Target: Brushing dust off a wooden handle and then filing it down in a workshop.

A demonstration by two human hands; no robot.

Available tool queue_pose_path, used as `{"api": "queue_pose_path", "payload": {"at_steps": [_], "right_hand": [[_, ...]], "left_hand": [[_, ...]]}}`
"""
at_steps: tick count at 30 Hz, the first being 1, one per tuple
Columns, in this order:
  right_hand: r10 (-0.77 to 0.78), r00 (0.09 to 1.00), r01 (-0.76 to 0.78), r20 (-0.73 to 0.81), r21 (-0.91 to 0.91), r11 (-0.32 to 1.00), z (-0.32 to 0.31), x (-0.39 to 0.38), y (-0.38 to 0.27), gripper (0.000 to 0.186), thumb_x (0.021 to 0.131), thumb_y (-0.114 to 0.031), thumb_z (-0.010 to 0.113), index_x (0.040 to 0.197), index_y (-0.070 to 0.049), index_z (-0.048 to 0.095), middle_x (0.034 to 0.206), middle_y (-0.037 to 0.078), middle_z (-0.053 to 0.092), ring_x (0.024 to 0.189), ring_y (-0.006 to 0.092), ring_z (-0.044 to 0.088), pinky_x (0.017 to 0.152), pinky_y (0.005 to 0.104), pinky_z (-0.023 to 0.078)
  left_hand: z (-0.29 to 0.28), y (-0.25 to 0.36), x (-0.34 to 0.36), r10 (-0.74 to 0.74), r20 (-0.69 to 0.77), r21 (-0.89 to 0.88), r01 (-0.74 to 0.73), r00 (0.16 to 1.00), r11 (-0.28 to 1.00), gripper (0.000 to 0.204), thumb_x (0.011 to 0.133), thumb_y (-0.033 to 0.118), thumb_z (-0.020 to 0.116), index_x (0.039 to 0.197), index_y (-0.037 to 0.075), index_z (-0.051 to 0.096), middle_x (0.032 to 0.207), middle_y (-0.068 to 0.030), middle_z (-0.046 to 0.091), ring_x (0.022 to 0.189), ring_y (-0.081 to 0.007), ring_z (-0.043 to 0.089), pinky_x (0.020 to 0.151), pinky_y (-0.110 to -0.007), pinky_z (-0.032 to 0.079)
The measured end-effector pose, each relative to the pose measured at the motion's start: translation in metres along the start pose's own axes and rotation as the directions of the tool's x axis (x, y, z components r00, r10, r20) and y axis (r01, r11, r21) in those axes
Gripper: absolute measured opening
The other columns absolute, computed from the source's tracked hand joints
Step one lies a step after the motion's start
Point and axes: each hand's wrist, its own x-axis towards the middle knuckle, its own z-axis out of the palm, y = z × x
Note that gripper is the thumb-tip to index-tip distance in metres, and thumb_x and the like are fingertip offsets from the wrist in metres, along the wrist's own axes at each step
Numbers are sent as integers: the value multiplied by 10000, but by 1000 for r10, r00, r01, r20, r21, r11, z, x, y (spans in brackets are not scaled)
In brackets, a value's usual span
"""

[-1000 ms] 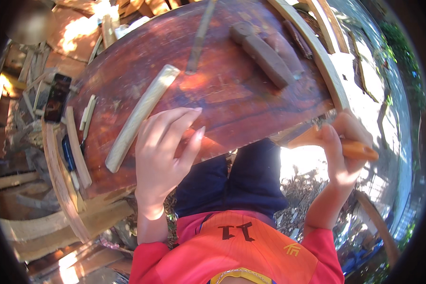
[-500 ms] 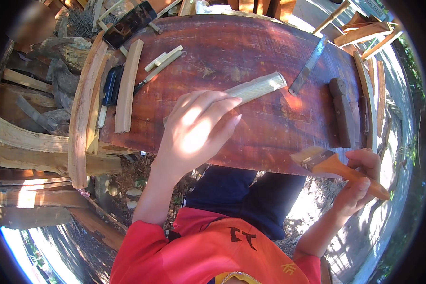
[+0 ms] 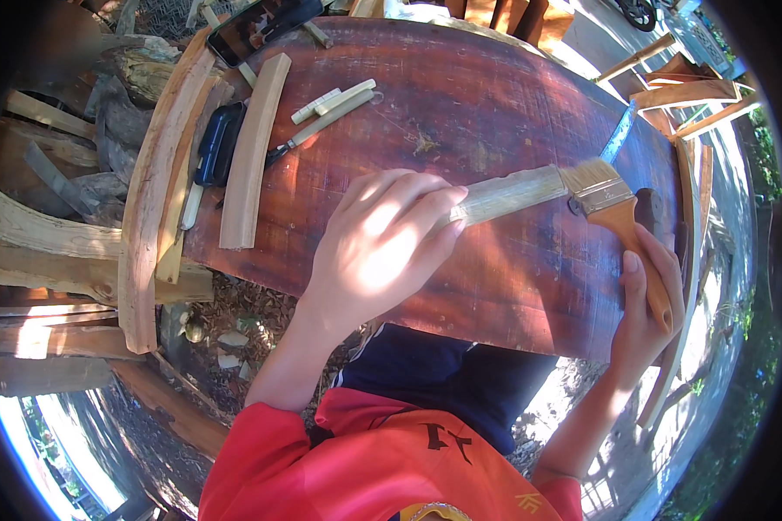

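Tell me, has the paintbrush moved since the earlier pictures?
Yes. Against the table, the paintbrush in the right hand has moved away from the person, its bristles going from the near edge to farther in.

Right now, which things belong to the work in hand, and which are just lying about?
In use:
- narrow wooden piece, held by the left hand
- orange-handled brush, gripped by the right hand, bristles at that piece's end

Apparently lying about:
- thicker wooden strip
- two small pale sticks
- flat metal blade
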Motion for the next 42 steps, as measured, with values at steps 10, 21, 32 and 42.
{"api": "queue_pose_path", "payload": {"at_steps": [10, 21, 32, 42], "right_hand": [[87, 995, -87, -41, 17, 996, 26, 0, 25, 322, 917, -167, 798, 1213, -55, 739, 1109, 48, 731, 980, 147, 651, 895, 308, 521], [64, 991, -54, -117, 91, 994, 21, -5, 34, 426, 896, -147, 800, 1289, -40, 678, 1089, 54, 692, 904, 128, 572, 863, 290, 469], [185, 982, -182, -45, 57, 982, 20, -8, 22, 234, 937, -177, 770, 1143, -65, 772, 937, 35, 745, 809, 104, 649, 790, 276, 520], [-171, 972, 173, -162, -4, 985, -7, -41, 10, 239, 843, 14, 826, 1065, 50, 746, 1038, 147, 777, 959, 206, 751, 826, 298, 594]], "left_hand": [[3, -2, 1, -11, 7, 21, 11, 1000, 1000, 237, 827, 118, 806, 1056, 107, 743, 1009, -33, 725, 921, -250, 691, 838, -386, 527], [3, -1, 2, -24, -8, 40, 24, 1000, 999, 195, 837, 111, 800, 1024, 101, 746, 1005, -28, 736, 918, -246, 698, 828, -386, 525], [2, 2, 1, -37, 24, 63, 36, 999, 997, 230, 843, 174, 808, 1053, 103, 747, 1024, -42, 735, 971, -259, 697, 867, -398, 527], [0, -3, -6, -14, 38, 19, 14, 999, 1000, 376, 819, 254, 840, 1136, 92, 720, 1086, -69, 749, 1029, -284, 695, 936, -419, 514]]}}
